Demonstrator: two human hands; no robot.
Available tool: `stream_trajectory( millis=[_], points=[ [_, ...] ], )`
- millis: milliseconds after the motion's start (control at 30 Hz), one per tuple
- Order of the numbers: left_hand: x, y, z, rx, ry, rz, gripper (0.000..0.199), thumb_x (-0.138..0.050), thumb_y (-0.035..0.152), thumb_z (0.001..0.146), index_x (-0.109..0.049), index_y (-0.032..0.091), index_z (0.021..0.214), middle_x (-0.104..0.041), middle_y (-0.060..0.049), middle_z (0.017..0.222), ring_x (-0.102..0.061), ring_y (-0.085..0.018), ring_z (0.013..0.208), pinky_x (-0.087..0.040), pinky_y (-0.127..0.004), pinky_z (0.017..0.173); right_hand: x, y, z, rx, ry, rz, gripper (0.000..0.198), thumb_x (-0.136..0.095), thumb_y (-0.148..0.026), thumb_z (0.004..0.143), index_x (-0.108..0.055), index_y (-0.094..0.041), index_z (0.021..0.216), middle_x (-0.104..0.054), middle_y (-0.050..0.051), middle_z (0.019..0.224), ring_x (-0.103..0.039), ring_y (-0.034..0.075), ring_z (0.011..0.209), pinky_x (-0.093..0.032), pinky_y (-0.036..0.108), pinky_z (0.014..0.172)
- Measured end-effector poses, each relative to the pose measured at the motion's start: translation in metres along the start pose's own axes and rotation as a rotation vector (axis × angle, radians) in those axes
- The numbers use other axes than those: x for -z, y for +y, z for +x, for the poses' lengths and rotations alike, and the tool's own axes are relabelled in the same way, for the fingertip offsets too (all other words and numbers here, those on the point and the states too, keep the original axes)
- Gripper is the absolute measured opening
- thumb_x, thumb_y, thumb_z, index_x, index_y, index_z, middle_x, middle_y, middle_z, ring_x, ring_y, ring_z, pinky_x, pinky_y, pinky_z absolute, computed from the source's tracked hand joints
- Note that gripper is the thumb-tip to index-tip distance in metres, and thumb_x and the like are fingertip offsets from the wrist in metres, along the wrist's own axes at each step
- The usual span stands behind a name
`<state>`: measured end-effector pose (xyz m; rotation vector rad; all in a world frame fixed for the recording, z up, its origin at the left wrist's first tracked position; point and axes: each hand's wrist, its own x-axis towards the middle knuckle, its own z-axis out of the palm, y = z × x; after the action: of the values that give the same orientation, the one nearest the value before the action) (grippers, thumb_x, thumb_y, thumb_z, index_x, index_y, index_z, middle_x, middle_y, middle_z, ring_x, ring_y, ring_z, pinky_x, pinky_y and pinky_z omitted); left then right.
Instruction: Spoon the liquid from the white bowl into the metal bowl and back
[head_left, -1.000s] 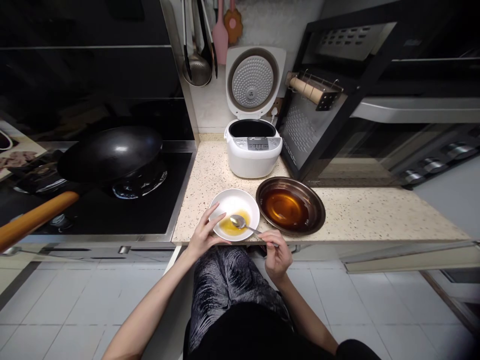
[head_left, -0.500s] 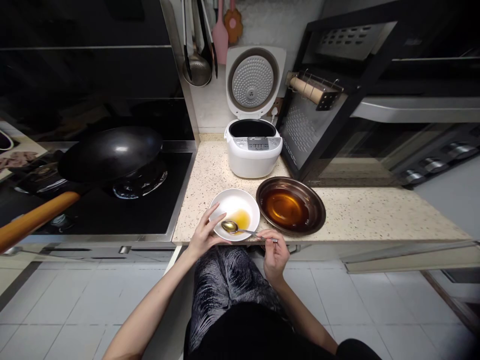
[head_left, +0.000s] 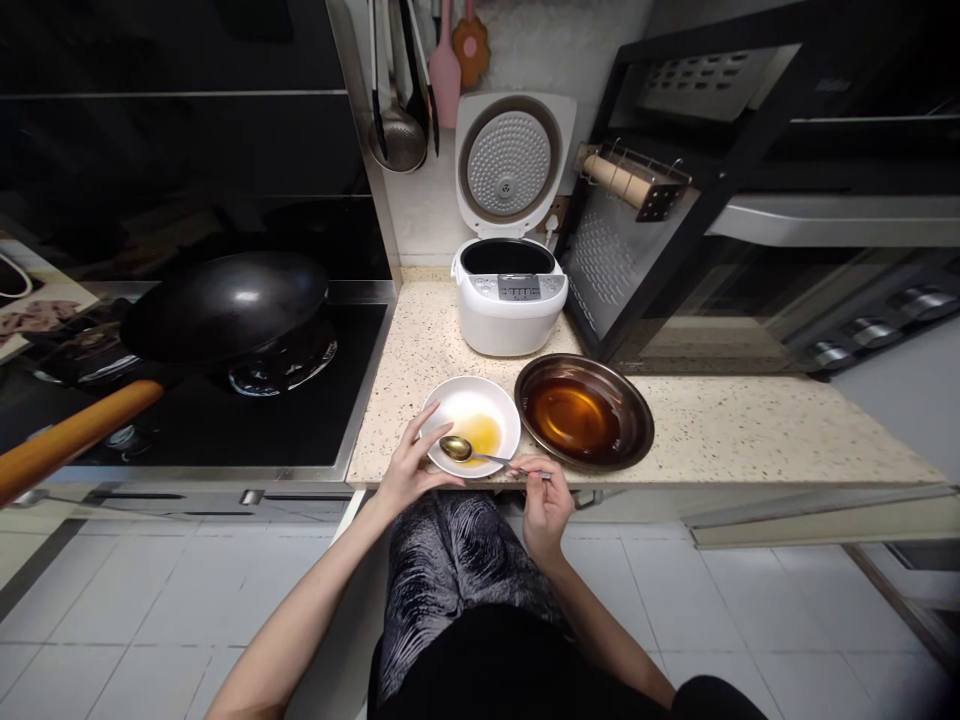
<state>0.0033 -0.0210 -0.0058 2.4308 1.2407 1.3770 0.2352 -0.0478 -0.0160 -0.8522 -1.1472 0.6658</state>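
A white bowl [head_left: 474,394] with a little yellow liquid [head_left: 480,433] in it stands at the counter's front edge. My left hand [head_left: 409,465] grips its left side, fingers over the rim and thumb along the front. Between the thumb and fingers of my right hand [head_left: 546,505] is the handle of a metal spoon [head_left: 456,449]. The spoon's head is inside the bowl, near my left fingertips. Just right of the bowl sits a metal basin [head_left: 640,415] holding reddish-brown liquid.
A white rice cooker [head_left: 508,318] with its lid up stands behind the bowl. On the stove at left rests a black wok [head_left: 232,305], its wooden handle [head_left: 90,435] jutting toward the front. A dark rack [head_left: 600,270] stands at right; utensils [head_left: 401,140] hang on the wall.
The spoon's head has shifted slightly up and left within the bowl, and my right hand has moved a little left. My left hand keeps its hold on the bowl.
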Motion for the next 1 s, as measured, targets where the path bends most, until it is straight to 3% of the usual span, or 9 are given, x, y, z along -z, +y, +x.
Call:
stream_trajectory(
  millis=[233, 567, 1000],
  points=[
    [0.002, 0.0, -0.001, 0.028, -0.026, -0.008, 0.091, -0.084, 0.064, 0.073, -0.056, 0.025, 0.149, -0.044, -0.022, 0.162, -0.048, -0.042, 0.149, -0.046, -0.063, 0.119, -0.001, -0.001, 0.001, 0.015, -0.001, -0.014, 0.019, -0.054, -0.028, 0.104, -0.067, -0.021, 0.093, -0.072, 0.004, 0.089, -0.069, 0.017, 0.084, -0.059, 0.031, 0.075],
    [0.001, 0.0, 0.0, 0.032, -0.016, -0.048, 0.076, -0.068, 0.068, 0.086, -0.058, 0.024, 0.148, -0.043, -0.022, 0.163, -0.046, -0.04, 0.151, -0.047, -0.06, 0.118, 0.001, -0.008, 0.005, 0.01, 0.041, 0.0, 0.017, -0.054, -0.028, 0.103, -0.066, -0.021, 0.093, -0.071, 0.004, 0.088, -0.069, 0.017, 0.082, -0.06, 0.032, 0.073],
    [0.001, 0.0, 0.0, 0.039, -0.016, -0.037, 0.076, -0.072, 0.066, 0.084, -0.058, 0.026, 0.147, -0.046, -0.021, 0.16, -0.049, -0.04, 0.148, -0.048, -0.06, 0.117, 0.006, -0.019, 0.022, 0.051, 0.159, -0.014, 0.015, -0.055, -0.029, 0.103, -0.064, -0.02, 0.094, -0.07, 0.005, 0.09, -0.068, 0.017, 0.08, -0.06, 0.033, 0.071]
  ],
)
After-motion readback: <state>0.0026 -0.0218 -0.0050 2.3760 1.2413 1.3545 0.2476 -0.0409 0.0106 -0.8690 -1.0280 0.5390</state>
